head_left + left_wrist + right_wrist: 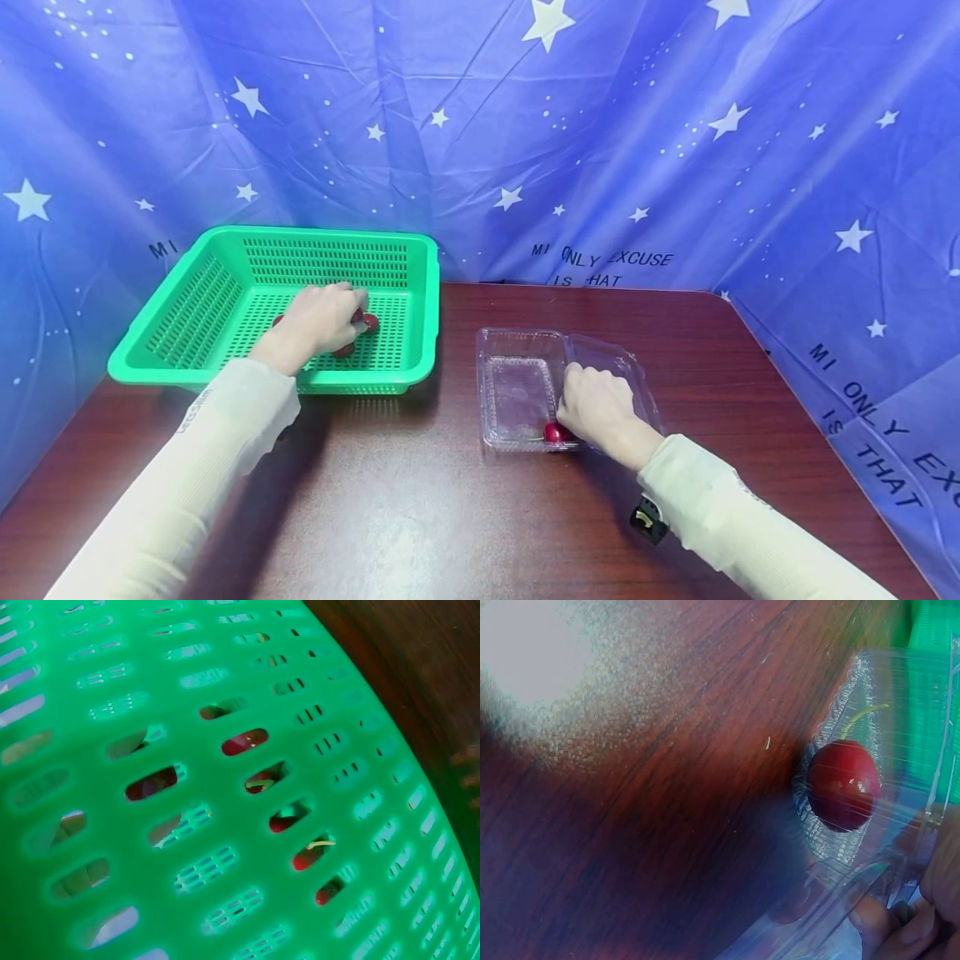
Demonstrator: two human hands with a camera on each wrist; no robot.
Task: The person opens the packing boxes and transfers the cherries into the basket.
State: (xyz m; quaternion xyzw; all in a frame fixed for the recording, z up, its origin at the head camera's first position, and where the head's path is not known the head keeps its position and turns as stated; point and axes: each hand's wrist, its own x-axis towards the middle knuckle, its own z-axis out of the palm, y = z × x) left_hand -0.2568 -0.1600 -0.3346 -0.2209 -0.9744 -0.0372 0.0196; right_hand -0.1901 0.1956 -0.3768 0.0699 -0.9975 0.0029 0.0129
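Inside the green plastic basket (423,333), my left hand (318,321) reaches down with curled fingers around a cherry. More red cherries (371,322) lie close about its fingertips on the basket floor. In the left wrist view the basket wall covers most of this hand, and cherries (244,742) with stems show through its slots. My right hand (600,408) grips the clear plastic clamshell box (517,333) where tray and lid meet. One red cherry (844,785) with a green stem sits in the box's near corner, beside that hand.
Both containers stand on a dark reddish wooden table (420,500), basket at left and box right of centre. The box's lid (622,358) lies folded out to the right. A blue star-patterned cloth (465,150) hangs behind and along the sides.
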